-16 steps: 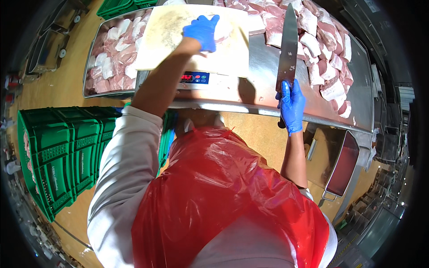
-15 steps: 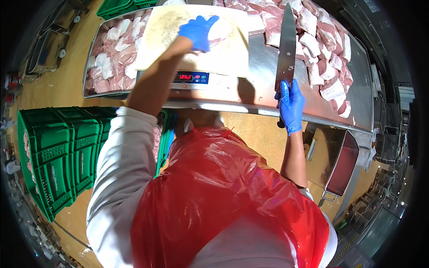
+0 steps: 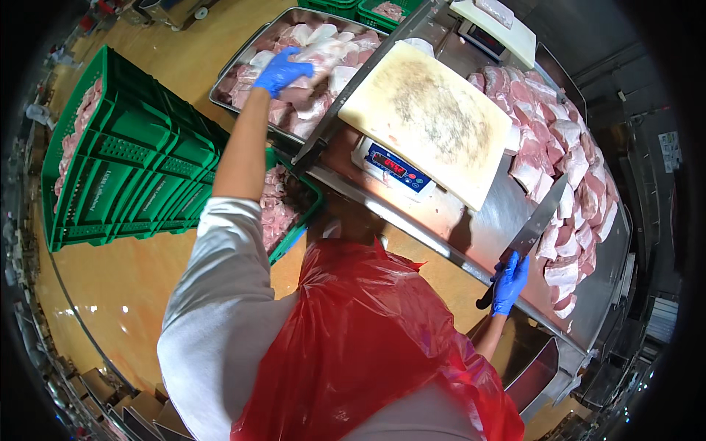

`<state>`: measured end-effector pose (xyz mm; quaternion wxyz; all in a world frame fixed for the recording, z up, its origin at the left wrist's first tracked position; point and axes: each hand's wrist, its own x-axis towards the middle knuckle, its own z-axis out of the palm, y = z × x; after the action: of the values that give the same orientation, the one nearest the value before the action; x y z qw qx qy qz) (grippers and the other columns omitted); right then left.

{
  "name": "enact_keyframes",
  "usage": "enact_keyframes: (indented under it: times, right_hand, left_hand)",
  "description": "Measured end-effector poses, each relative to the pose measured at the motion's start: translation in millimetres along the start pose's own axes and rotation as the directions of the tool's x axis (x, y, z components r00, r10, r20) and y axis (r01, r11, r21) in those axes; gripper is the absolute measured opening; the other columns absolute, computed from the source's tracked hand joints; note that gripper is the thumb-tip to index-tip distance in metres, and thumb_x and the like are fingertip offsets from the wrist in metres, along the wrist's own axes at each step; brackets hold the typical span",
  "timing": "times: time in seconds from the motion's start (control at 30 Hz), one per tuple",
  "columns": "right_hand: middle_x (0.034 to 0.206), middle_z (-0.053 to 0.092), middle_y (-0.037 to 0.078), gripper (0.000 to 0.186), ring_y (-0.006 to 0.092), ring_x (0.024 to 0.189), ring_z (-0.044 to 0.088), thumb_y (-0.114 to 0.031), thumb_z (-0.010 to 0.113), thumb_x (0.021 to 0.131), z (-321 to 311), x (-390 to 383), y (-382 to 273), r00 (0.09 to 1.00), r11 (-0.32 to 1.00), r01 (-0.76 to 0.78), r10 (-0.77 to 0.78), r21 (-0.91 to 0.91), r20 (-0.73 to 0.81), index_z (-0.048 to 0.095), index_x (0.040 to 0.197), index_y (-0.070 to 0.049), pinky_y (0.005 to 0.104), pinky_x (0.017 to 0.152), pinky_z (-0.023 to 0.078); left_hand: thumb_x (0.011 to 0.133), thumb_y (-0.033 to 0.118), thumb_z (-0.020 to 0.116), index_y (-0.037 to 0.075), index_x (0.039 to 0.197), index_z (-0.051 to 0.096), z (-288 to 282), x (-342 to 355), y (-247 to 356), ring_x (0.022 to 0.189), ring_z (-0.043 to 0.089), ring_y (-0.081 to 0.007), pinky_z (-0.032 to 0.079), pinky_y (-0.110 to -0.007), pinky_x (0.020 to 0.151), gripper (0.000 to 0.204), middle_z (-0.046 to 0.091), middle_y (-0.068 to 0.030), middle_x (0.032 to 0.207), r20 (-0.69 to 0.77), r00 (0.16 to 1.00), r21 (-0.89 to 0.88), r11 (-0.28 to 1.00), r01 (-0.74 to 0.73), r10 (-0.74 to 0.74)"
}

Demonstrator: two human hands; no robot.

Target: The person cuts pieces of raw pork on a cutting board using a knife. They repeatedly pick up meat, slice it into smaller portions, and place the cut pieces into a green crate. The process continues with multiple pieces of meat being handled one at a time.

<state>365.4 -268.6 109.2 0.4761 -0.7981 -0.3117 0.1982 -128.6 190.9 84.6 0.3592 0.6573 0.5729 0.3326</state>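
Observation:
My left hand [image 3: 282, 73], in a blue glove, is over the steel tray [image 3: 225, 77] of pink pork pieces [image 3: 309, 110], fingers spread apart beside a motion-blurred piece of meat [image 3: 322, 59]. My right hand [image 3: 509, 283], also gloved, grips the black handle of a long knife [image 3: 539, 222], whose blade points up and right toward cut pork [image 3: 573, 191] piled on the steel table [image 3: 491, 239]. A cream cutting board [image 3: 422, 117] with dark stains sits over a scale with a red display [image 3: 391, 170], left of the knife.
A stack of green crates [image 3: 132, 165] with meat stands at the left, another green crate [image 3: 307, 202] below the tray. More crates [image 3: 327, 7] and a second board [image 3: 515, 40] over a scale are at the back. A steel bin [image 3: 533, 371] sits under the table's right end.
My view has turned. My left hand has left the cutting board for the meat tray, and the piece under it is gone from the board. My right hand still holds the knife.

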Motion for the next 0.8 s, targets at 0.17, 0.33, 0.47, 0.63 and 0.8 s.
enact_keyframes:
  times: [0.17, 0.33, 0.47, 0.63, 0.8]
  right_hand:
    - [0.068, 0.056, 0.001, 0.023, 0.0059, 0.052, 0.048, -0.028, 0.052, 0.106, 11.8, 18.8, -12.8, 0.997, 0.996, 0.08, -0.081, -0.029, -0.017, 0.058, 0.107, -0.006, 0.0232, 0.043, 0.04]
    - [0.068, 0.056, 0.001, 0.023, 0.006, 0.052, 0.049, -0.029, 0.052, 0.106, 13.2, 6.9, -0.4, 0.998, 0.999, 0.038, -0.039, -0.019, -0.043, 0.058, 0.106, -0.007, 0.0234, 0.044, 0.04]
    - [0.067, 0.057, 0.002, 0.028, 0.0074, 0.05, 0.049, -0.034, 0.054, 0.105, -10.1, -19.6, 33.4, 0.98, 0.996, -0.017, -0.001, -0.086, -0.201, 0.059, 0.106, -0.007, 0.0267, 0.043, 0.042]
    - [0.062, 0.057, 0.004, 0.029, 0.0094, 0.05, 0.053, -0.033, 0.055, 0.104, -22.7, -51.1, 43.0, 0.924, 0.977, -0.212, 0.19, -0.031, -0.333, 0.057, 0.099, -0.005, 0.0281, 0.044, 0.041]
    - [0.063, 0.057, 0.003, 0.023, 0.0089, 0.049, 0.051, -0.028, 0.055, 0.104, -41.9, -115.8, 127.5, 0.745, 0.916, -0.398, 0.355, 0.051, -0.565, 0.059, 0.101, -0.005, 0.0282, 0.042, 0.04]
  left_hand:
    - [0.073, 0.039, 0.08, 0.008, 0.139, 0.055, -32.1, 36.4, -1.1, 0.125, 0.054, -0.0406, 0.046, -0.046, 0.106, 0.077, 0.057, -0.0271, 0.135, -0.146, 0.98, 0.637, 0.771, -0.01, 0.133]
    - [0.081, 0.027, 0.072, 0.011, 0.121, 0.067, 110.7, 61.1, 121.9, 0.118, 0.057, -0.0351, 0.045, -0.043, 0.102, 0.043, 0.064, -0.0189, 0.121, -0.082, 0.841, 0.349, 0.806, -0.478, 0.534]
    - [0.084, 0.037, 0.065, 0.009, 0.127, 0.062, 243.3, -9.3, 238.6, 0.123, 0.055, -0.037, 0.043, -0.045, 0.106, 0.051, 0.062, -0.0202, 0.126, 0.237, 0.689, 0.154, 0.674, -0.723, 0.685]
    - [0.078, 0.036, 0.068, 0.002, 0.128, 0.061, 389.7, 3.3, 261.8, 0.118, 0.061, -0.0382, 0.049, -0.045, 0.1, 0.061, 0.063, -0.0246, 0.127, 0.657, 0.599, 0.169, 0.685, -0.709, 0.458]
    - [0.079, 0.038, 0.072, -0.001, 0.124, 0.065, 578.4, 26.5, 239.9, 0.122, 0.06, -0.0377, 0.049, -0.047, 0.102, 0.059, 0.06, -0.0262, 0.131, 0.79, 0.595, 0.378, 0.644, -0.665, 0.151]
